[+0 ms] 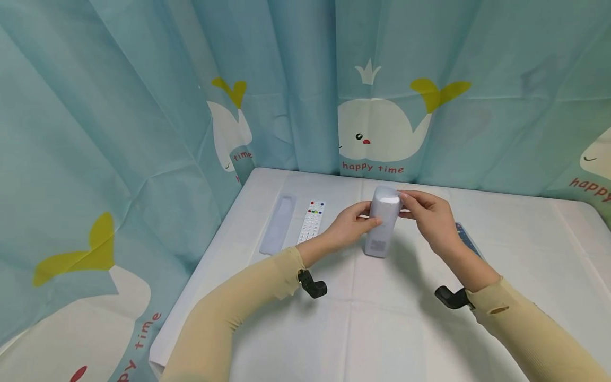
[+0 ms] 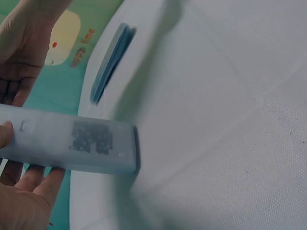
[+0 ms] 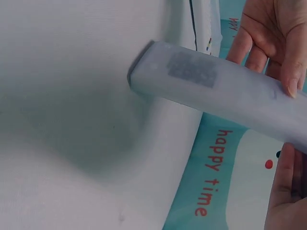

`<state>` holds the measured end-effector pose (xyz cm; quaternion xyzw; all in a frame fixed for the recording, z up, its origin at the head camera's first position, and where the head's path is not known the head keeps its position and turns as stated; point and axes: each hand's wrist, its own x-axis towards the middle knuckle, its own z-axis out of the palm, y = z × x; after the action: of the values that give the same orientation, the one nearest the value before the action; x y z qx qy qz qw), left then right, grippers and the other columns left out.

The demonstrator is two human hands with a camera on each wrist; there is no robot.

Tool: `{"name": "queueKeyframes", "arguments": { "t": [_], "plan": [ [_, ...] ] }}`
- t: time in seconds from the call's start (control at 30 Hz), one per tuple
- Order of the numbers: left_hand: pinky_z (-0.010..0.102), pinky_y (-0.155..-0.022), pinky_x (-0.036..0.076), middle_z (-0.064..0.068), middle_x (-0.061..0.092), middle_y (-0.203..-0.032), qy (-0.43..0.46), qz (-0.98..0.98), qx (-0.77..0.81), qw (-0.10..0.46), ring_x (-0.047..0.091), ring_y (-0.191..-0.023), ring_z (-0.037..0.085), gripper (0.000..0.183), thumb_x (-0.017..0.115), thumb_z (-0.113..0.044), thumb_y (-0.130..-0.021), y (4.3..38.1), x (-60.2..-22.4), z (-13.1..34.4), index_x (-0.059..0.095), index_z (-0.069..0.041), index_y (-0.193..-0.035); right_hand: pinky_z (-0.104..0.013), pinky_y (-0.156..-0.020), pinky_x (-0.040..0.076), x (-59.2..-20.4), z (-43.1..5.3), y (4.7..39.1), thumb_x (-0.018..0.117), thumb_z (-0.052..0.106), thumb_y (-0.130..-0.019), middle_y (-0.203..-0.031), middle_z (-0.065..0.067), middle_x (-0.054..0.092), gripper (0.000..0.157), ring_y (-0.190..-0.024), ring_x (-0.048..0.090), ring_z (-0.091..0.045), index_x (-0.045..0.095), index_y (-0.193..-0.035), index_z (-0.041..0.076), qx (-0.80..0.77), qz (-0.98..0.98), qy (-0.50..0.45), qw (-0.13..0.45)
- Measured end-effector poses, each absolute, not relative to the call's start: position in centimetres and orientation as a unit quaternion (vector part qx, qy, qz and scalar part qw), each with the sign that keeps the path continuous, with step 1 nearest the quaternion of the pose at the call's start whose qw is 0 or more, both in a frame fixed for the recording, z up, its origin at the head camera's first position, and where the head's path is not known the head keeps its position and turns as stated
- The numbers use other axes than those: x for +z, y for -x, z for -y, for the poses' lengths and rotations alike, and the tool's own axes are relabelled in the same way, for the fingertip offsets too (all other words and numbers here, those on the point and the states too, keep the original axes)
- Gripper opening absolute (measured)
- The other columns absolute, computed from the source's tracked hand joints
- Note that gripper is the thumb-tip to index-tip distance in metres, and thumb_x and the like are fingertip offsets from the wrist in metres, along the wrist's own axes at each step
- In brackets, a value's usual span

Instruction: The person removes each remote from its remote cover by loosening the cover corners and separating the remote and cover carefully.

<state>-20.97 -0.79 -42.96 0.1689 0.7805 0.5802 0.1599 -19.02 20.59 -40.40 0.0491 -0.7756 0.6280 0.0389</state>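
A remote control (image 1: 383, 225) in a cloudy translucent sleeve is held upright above the table, its back with a dark label facing me. My left hand (image 1: 350, 227) grips its left side, the thumb lying across the back and the fingers behind. At the upper right edge, my right hand (image 1: 431, 217) pinches the sleeved remote between thumb and fingers. The label end points away from both hands in the left wrist view, where the remote (image 2: 96, 143) shows from close up. Part of the right hand (image 3: 288, 191) is cut off in the right wrist view.
On the white table (image 1: 382, 329), an empty translucent sleeve (image 1: 278, 225) lies at the left beside a white remote (image 1: 312, 218) with coloured buttons. A blue-faced remote (image 1: 467, 239) lies partly behind the right forearm. A blue whale-print curtain (image 1: 305, 95) hangs behind the table.
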Motion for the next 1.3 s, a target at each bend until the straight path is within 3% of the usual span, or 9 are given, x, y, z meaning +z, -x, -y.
{"name": "queueKeyframes", "arguments": {
  "t": [0.17, 0.43, 0.73, 1.0, 1.13, 1.3],
  "plan": [
    [0.028, -0.093, 0.053, 0.002, 0.063, -0.134, -0.174, -0.781, 0.579, 0.159, 0.064, -0.111, 0.012, 0.052, 0.068, -0.028, -0.101, 21.0, -43.2, 0.9, 0.053, -0.011, -0.148, -0.020, -0.086, 0.054, -40.5, -21.0, 19.3, 0.060, 0.042, -0.103, -0.112, 0.007, 0.068, 0.055, -0.095, 0.070, -0.007, 0.063, -0.131, -0.005, 0.642, 0.766, -0.035, 0.001],
    [0.027, -0.092, 0.053, 0.001, 0.062, -0.135, -0.186, -0.782, 0.572, 0.164, 0.064, -0.109, 0.009, 0.051, 0.066, -0.029, -0.102, 21.0, -43.2, 1.0, 0.052, -0.011, -0.149, -0.019, -0.082, 0.056, -41.2, -20.9, 19.9, 0.067, 0.029, -0.101, -0.104, 0.007, 0.070, 0.025, -0.088, 0.067, -0.009, 0.073, -0.113, 0.008, 0.718, 0.695, -0.029, -0.021],
    [0.028, -0.094, 0.052, 0.002, 0.061, -0.138, -0.188, -0.773, 0.580, 0.177, 0.064, -0.114, 0.012, 0.052, 0.066, -0.027, -0.102, 20.9, -42.9, 1.2, 0.052, -0.011, -0.149, -0.021, -0.080, 0.055, -42.1, -20.7, 20.5, 0.062, 0.027, -0.104, -0.111, 0.011, 0.068, 0.040, -0.096, 0.064, -0.010, 0.067, -0.130, -0.003, 0.637, 0.769, -0.043, -0.001],
    [0.027, -0.095, 0.052, 0.001, 0.059, -0.141, -0.203, -0.774, 0.570, 0.185, 0.063, -0.117, 0.011, 0.053, 0.065, -0.027, -0.103, 20.9, -42.9, 1.4, 0.050, -0.011, -0.151, -0.020, -0.066, 0.048, -43.3, -20.5, 20.9, 0.057, 0.012, -0.105, -0.094, -0.009, 0.063, 0.020, -0.081, 0.057, -0.015, 0.060, -0.122, 0.002, 0.553, 0.826, -0.094, 0.055],
    [0.026, -0.095, 0.052, 0.000, 0.058, -0.142, -0.207, -0.772, 0.569, 0.191, 0.062, -0.117, 0.009, 0.055, 0.065, -0.029, -0.103, 20.9, -42.8, 1.5, 0.048, -0.012, -0.153, -0.018, -0.069, 0.049, -43.7, -20.3, 21.0, 0.060, 0.007, -0.104, -0.098, -0.012, 0.063, 0.016, -0.085, 0.058, -0.014, 0.057, -0.118, 0.000, 0.541, 0.830, -0.115, 0.070],
    [0.027, -0.095, 0.051, -0.001, 0.057, -0.143, -0.209, -0.766, 0.574, 0.199, 0.062, -0.118, 0.009, 0.056, 0.065, -0.029, -0.103, 20.9, -42.7, 1.5, 0.047, -0.012, -0.154, -0.021, -0.073, 0.051, -43.8, -20.6, 21.4, 0.060, 0.015, -0.105, -0.109, -0.015, 0.068, 0.021, -0.092, 0.062, -0.014, 0.061, -0.120, 0.000, 0.533, 0.837, -0.115, 0.038]
  ]
}}
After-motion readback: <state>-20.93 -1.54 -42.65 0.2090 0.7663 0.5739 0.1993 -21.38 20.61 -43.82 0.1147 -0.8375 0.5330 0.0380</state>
